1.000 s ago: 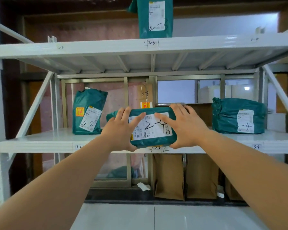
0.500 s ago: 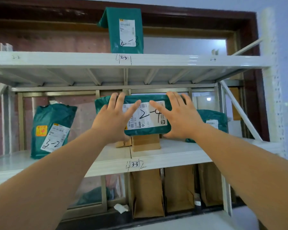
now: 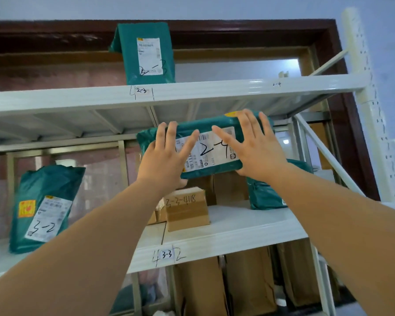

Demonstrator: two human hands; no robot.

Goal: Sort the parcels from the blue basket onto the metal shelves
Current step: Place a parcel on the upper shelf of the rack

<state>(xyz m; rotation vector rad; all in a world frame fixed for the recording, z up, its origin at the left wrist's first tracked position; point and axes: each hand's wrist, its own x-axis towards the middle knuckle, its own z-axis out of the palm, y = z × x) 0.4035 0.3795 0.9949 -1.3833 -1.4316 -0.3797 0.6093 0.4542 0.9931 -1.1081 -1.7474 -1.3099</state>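
A green parcel (image 3: 212, 153) with "2-4" handwritten on its white label hangs in the air just below the front edge of the upper metal shelf (image 3: 214, 90). My left hand (image 3: 164, 160) lies on its left part, fingers straight and spread up its near face. On its right end rests my right hand (image 3: 253, 149), fingers also straight, reaching over the top edge. The parcel is carried between both hands, tilted up to the right. A faint "2-4" mark sits on the upper shelf edge at the right. The blue basket is out of view.
A green parcel "2-3" (image 3: 146, 53) stands on the upper shelf. The middle shelf (image 3: 237, 229) carries a green parcel "3-2" (image 3: 43, 208), a cardboard box (image 3: 187, 208) and another green parcel (image 3: 265, 195). Brown paper bags (image 3: 249, 281) stand below. A diagonal brace (image 3: 324, 151) crosses the right side.
Both hands have lifted the "2-4" parcel from middle-shelf height up toward the upper shelf and rightward. My view has tilted up and to the right.
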